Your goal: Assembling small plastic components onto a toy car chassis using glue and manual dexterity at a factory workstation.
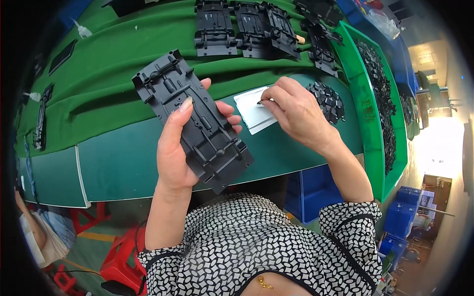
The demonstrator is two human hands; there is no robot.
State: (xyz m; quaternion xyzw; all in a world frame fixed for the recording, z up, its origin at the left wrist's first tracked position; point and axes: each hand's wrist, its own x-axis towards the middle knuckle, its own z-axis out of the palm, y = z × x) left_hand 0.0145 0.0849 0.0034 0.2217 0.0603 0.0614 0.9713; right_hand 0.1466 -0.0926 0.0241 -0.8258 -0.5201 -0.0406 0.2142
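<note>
A black moulded plastic chassis plate (170, 85), like the underside of a toy car, lies tilted in my left hand (172, 148). The thumb presses on its face and the fingers wrap round its far edge. To the right, my right hand (301, 113) is closed in a pinch above a flat white block (250, 114) on the table. Between thumb and forefinger shows the tip of a small black piece (260, 102); the rest of it is hidden. A pile of small black pieces (327, 101) lies just beyond the right wrist.
More black chassis plates (215, 24) lie on the green cloth (118, 54) at the back. A green bin (364, 106) holding many black parts stands at the right, with a blue crate (316, 190) below the table edge. Red stools (123, 261) and another person's arm (32, 222) are at lower left.
</note>
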